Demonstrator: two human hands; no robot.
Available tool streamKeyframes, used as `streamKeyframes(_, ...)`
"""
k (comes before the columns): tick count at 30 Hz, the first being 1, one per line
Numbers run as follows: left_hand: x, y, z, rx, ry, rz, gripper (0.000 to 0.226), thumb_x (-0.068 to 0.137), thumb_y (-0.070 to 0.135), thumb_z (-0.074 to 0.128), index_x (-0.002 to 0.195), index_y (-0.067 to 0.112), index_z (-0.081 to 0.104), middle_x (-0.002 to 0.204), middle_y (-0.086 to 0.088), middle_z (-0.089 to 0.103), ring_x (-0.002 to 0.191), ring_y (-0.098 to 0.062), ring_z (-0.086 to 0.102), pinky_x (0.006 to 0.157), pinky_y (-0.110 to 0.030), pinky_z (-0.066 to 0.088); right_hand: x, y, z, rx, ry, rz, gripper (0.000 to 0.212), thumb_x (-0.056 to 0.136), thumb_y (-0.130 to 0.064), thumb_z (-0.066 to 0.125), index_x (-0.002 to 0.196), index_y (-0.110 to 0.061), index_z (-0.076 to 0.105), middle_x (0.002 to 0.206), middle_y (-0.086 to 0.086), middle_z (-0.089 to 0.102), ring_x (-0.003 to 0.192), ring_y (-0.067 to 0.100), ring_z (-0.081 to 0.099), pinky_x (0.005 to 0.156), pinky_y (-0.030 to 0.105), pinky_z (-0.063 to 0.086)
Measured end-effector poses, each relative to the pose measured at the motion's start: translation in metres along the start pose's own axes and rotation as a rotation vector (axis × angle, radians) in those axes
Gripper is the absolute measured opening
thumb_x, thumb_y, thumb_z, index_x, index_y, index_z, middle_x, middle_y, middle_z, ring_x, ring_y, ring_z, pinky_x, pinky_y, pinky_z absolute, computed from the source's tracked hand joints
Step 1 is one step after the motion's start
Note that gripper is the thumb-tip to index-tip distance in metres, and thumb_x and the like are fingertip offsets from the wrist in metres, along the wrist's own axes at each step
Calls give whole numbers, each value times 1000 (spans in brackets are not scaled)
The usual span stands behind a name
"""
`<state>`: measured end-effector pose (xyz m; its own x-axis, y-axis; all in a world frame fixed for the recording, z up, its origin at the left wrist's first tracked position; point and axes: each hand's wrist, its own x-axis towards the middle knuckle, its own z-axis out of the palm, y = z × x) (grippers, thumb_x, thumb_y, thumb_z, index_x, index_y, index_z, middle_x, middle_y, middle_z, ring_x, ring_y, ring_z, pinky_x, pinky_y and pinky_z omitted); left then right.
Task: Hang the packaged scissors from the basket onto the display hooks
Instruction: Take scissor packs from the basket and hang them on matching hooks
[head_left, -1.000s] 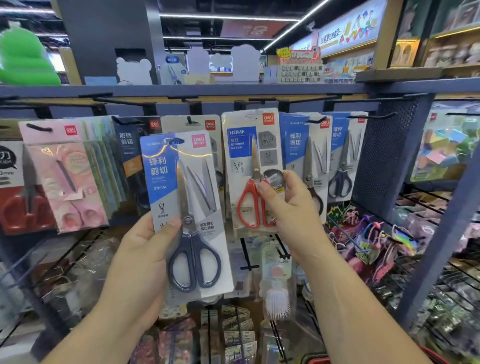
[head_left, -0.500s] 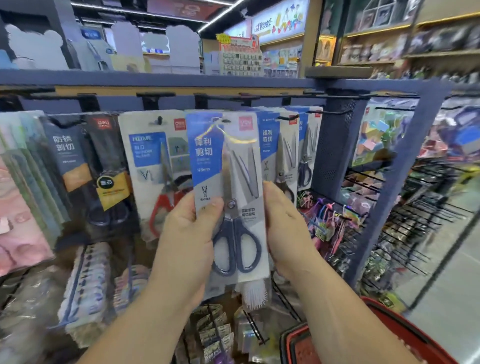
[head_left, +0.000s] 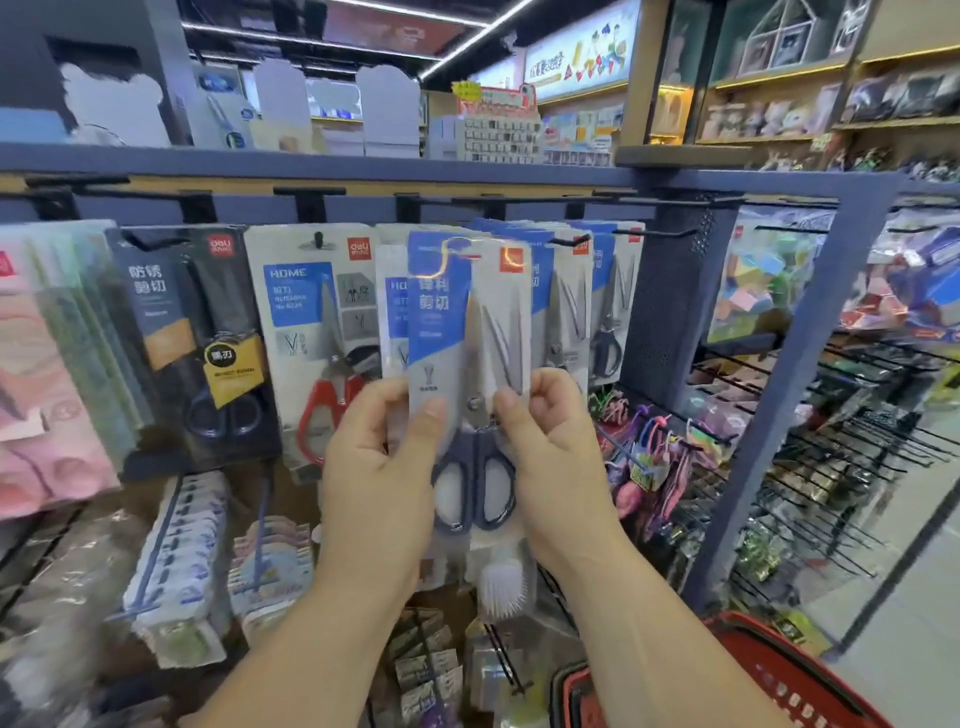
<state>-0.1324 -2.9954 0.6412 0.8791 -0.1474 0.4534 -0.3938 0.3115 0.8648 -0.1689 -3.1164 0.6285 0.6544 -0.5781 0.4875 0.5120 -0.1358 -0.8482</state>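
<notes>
Now that the right hand (head_left: 550, 452) has left the red-handled pack (head_left: 332, 332) and joined the left hand (head_left: 379, 457), both pinch the packaged scissors (head_left: 467, 322) by its edges, carried across to the matching blue row (head_left: 566, 296) — whose hook (head_left: 570, 241) sits at three o'clock from its top — so threading seems next.

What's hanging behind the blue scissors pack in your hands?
Behind the held pack, gripped by left hand and right hand, matching blue packs show at right and a HOME pack at left. Anything directly behind it is covered.
</notes>
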Motion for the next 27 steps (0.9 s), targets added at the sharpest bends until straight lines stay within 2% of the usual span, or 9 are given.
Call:
streamKeyframes(1, -3, 1, 3, -58, 8, -6, 31, 102, 9, 62, 112, 38, 66, 103, 6, 79, 92, -7, 74, 78, -27, 57, 1, -1, -3, 81, 17, 28, 5, 95, -31, 63, 92, -34, 60, 81, -3, 56, 77, 16, 50, 76, 39, 44)
streamKeyframes(3, -9, 1, 11, -162, -1, -42, 54, 103, -6, 55, 132, 39, 52, 106, 3, 81, 99, -7, 76, 80, -24, 59, 3, -2, -14, 176, 42, 73, 23, 94, -29, 58, 80, -46, 62, 78, -11, 61, 79, 15, 54, 79, 41, 46)
streamKeyframes(6, -19, -4, 25, -160, 25, -105, 64, 102, -9, 56, 148, 33, 45, 105, 0, 82, 99, -12, 77, 80, -28, 62, 3, -1, -40, 190, -16, 110, 13, 95, -29, 58, 92, -40, 64, 97, 0, 71, 94, 25, 63, 91, 48, 51)
streamKeyframes(9, -23, -6, 35, -50, 134, -105, 38, 101, 0, 63, 125, 28, 70, 93, -4, 79, 81, -28, 67, 72, -41, 57, 8, -4, -77, 94, -49, 118, 19, 96, -33, 58, 112, -24, 63, 111, 8, 70, 102, 26, 65, 96, 49, 50)
streamKeyframes(11, -23, -4, 43, -10, 195, -90, 31, 102, 4, 63, 108, 32, 76, 89, -14, 75, 82, -32, 61, 75, -45, 54, 15, -9, -103, 79, -91, 91, 11, 101, -28, 56, 98, -32, 66, 101, 4, 70, 94, 21, 63, 88, 44, 50)
streamKeyframes(14, -19, 1, 55, 49, 236, -59, 22, 105, 9, 61, 109, 29, 69, 90, -10, 76, 80, -29, 64, 74, -45, 54, 23, -14, -136, 45, -134, 96, 32, 109, -16, 52, 88, -36, 65, 87, -8, 70, 83, 13, 63, 80, 38, 48)
streamKeyframes(18, -11, 8, 65, 127, 253, -61, 20, 107, 13, 59, 106, 32, 65, 69, 10, 72, 59, -9, 64, 58, -34, 53, 34, -21, -164, -6, -148, 120, 32, 109, -15, 52, 90, -36, 68, 89, -4, 72, 84, 16, 64, 80, 40, 48)
streamKeyframes(23, -4, 10, 67, 72, 266, -82, 19, 108, 12, 57, 113, 28, 65, 95, 2, 78, 85, -25, 73, 59, -35, 55, 51, -25, -175, -54, -140, 137, 27, 109, -16, 53, 96, -34, 68, 95, 4, 74, 87, 18, 66, 84, 41, 49)
streamKeyframes(27, -9, 5, 64, 0, 268, -83, 19, 107, 9, 55, 117, 20, 67, 96, -1, 78, 80, -18, 75, 54, -27, 58, 55, -21, -177, -79, -86, 159, 18, 109, -16, 51, 104, -24, 66, 95, -5, 78, 90, 15, 72, 89, 44, 53)
